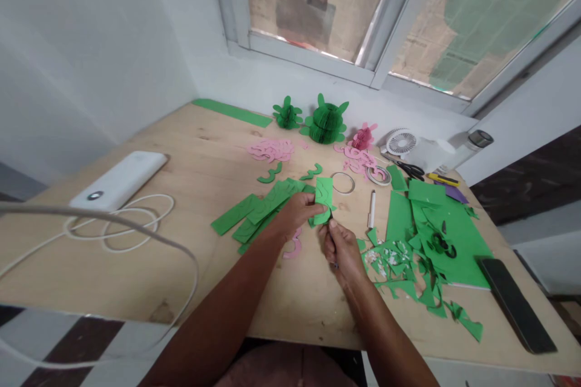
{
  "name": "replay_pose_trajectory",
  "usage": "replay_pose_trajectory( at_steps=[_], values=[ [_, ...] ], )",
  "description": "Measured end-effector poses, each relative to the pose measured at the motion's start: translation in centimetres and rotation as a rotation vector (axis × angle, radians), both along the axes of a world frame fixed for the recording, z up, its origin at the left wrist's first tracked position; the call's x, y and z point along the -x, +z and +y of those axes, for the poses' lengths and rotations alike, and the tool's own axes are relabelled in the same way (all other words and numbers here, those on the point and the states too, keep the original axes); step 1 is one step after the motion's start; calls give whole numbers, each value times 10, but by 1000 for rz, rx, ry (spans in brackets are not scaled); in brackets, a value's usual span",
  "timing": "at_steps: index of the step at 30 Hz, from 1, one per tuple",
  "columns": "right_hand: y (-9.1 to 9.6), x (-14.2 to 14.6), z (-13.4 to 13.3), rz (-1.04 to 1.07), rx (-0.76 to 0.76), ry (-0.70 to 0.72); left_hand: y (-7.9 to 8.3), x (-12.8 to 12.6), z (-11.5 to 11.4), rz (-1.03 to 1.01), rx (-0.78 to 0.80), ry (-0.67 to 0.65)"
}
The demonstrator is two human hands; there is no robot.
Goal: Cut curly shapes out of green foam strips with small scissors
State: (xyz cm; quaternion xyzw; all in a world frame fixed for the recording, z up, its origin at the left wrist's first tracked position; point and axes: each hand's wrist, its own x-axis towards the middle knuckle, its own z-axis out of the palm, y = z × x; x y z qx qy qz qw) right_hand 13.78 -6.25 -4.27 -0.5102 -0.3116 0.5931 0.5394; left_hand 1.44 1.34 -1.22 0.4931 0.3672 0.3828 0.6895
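Observation:
My left hand (pixel 301 213) pinches a green paper strip (pixel 324 190) marked with a drawn curved outline. My right hand (pixel 339 247) is closed round a slim dark tool (pixel 336 265), mostly hidden by the fingers; its upper end meets the strip's lower edge. To the left of my left hand lie several overlapping green paper strips (pixel 233 213) with drawn outlines. A pink paper numeral 3 (pixel 294 245) rests between my forearms. Farther back are two green cut-out numerals, one a green 3 (pixel 270 173).
Green paper scraps (pixel 424 290), green sheets (pixel 458 248) and a black phone (pixel 517 305) lie on the right. A white marker (pixel 372 210), tape roll (pixel 378 176), scissors (pixel 411 169) and small fan (pixel 401 143) sit behind. A white power bank (pixel 120 181) with cable is left.

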Motion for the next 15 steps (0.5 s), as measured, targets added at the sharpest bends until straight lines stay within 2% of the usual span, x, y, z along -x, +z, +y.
replay_pose_trajectory(
  at_steps=[9,15],
  values=[
    [2,0,0,-23,13,0,-2,1,2,1,-12,20],
    [0,-1,0,-11,19,-1,-2,2,1,36,-46,-25]
  ],
)
